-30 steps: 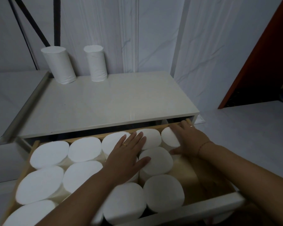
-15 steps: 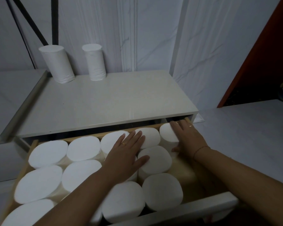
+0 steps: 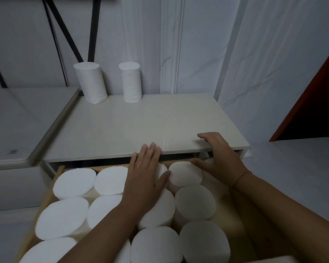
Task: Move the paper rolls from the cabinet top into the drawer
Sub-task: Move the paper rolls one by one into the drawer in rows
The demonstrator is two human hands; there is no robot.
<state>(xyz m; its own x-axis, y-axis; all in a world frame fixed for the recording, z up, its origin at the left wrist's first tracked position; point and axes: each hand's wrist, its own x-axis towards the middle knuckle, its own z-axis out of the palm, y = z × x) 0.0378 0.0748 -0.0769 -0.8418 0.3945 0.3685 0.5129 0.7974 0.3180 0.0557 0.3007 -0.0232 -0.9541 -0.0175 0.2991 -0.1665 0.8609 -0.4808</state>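
Two white paper rolls stand upright at the back left of the cabinet top (image 3: 141, 122): a larger roll (image 3: 90, 82) and a slimmer roll (image 3: 131, 82) to its right. Below, the open wooden drawer (image 3: 51, 184) holds several upright white rolls (image 3: 74, 182) packed side by side. My left hand (image 3: 145, 175) lies flat, fingers spread, over the back-row rolls, its fingertips at the cabinet's front edge. My right hand (image 3: 219, 158) hovers with fingers apart over the cabinet's front right corner, its thumb beside a back-row roll (image 3: 185, 174). Neither hand holds anything.
A white wall runs behind the cabinet. A lower white surface with a raised rim (image 3: 51, 126) adjoins on the left. Dark diagonal bars (image 3: 65, 31) lean behind the rolls. A dark red door panel (image 3: 311, 95) stands at right. Bare wood (image 3: 234, 223) shows at the drawer's right side.
Both hands have lifted off the rolls in the drawer and moved up and forward toward the cabinet's front edge. The rolls on top have not moved.
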